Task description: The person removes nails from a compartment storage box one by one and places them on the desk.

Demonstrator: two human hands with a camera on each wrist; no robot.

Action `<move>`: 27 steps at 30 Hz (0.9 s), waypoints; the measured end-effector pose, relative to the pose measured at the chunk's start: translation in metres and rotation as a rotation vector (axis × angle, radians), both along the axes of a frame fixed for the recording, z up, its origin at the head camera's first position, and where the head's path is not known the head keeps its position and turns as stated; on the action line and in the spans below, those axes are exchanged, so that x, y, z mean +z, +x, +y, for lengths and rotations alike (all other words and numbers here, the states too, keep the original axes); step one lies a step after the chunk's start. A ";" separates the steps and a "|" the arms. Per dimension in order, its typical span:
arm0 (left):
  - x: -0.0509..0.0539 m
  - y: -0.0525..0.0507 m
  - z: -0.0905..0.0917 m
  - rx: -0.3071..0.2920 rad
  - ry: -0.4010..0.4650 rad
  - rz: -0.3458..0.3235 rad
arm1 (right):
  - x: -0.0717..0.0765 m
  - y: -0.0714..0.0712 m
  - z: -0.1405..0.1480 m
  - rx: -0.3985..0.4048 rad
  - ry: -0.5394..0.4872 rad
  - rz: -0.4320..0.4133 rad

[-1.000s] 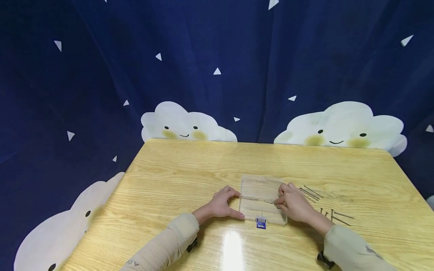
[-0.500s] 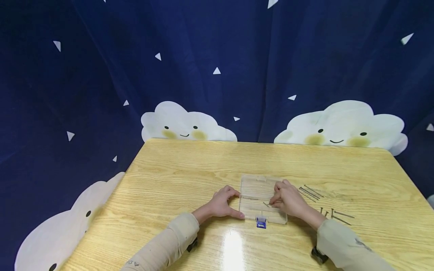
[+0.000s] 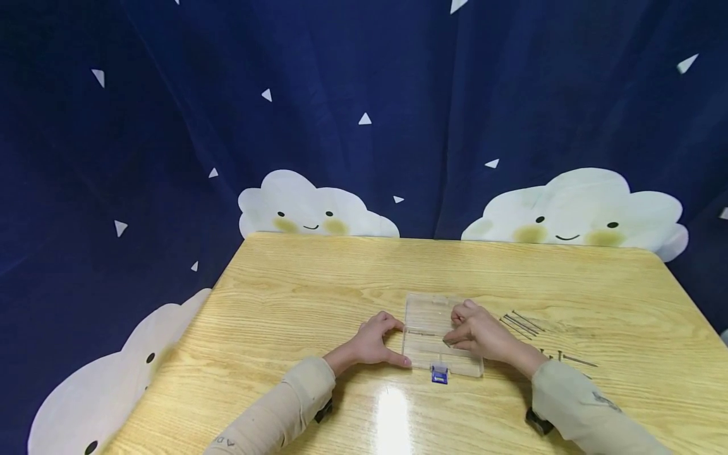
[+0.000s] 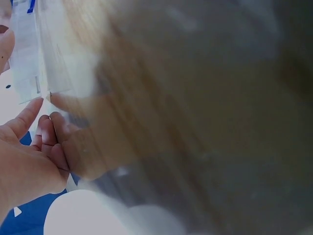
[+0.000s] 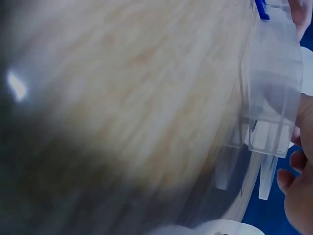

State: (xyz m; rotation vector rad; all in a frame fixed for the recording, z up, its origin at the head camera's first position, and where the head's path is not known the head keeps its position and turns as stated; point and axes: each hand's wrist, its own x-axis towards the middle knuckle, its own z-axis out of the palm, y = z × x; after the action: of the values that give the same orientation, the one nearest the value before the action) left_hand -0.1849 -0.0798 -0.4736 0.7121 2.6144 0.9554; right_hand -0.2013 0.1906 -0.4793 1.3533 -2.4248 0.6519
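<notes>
A clear plastic box (image 3: pixel 421 359) lies on the table with its lid (image 3: pixel 426 311) folded back and a blue latch (image 3: pixel 439 374) at the front. My left hand (image 3: pixel 372 341) holds the box's left side, thumb at the front corner and index finger near the hinge. Over the base, my right hand (image 3: pixel 483 332) pinches a small nail (image 3: pixel 447 343), mostly hidden by the fingers. A thin nail (image 3: pixel 421 333) lies along the back of the base. The right wrist view shows the box's clear side wall (image 5: pixel 274 88) beside the right hand (image 5: pixel 301 176).
To the right of the box lie several long nails (image 3: pixel 520 325) in a loose group. More nails (image 3: pixel 579 360) are nearer the right forearm, some standing on their heads and partly hidden by the sleeve. A dark blue curtain (image 3: pixel 364 76) hangs behind the wooden table (image 3: pixel 307 284).
My right hand has moved left from the box's right side to over the middle of the base, bringing the small nail along. The left hand and the box have stayed put.
</notes>
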 end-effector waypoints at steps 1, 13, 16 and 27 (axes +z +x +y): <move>0.000 0.000 0.000 0.000 0.000 0.001 | 0.000 -0.001 0.000 0.013 0.015 0.007; -0.002 0.000 0.000 -0.001 -0.012 0.004 | 0.004 -0.006 -0.005 0.046 0.104 -0.060; -0.001 -0.001 0.001 -0.004 -0.015 0.002 | 0.005 -0.005 -0.005 0.045 0.089 -0.084; -0.003 -0.002 0.000 -0.009 -0.027 0.006 | 0.008 0.001 0.002 0.068 -0.056 -0.190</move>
State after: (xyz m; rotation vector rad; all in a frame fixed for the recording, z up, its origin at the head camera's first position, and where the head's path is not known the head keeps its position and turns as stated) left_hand -0.1866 -0.0795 -0.4767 0.7207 2.6219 0.9146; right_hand -0.2007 0.1921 -0.4717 1.4142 -2.4925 0.8966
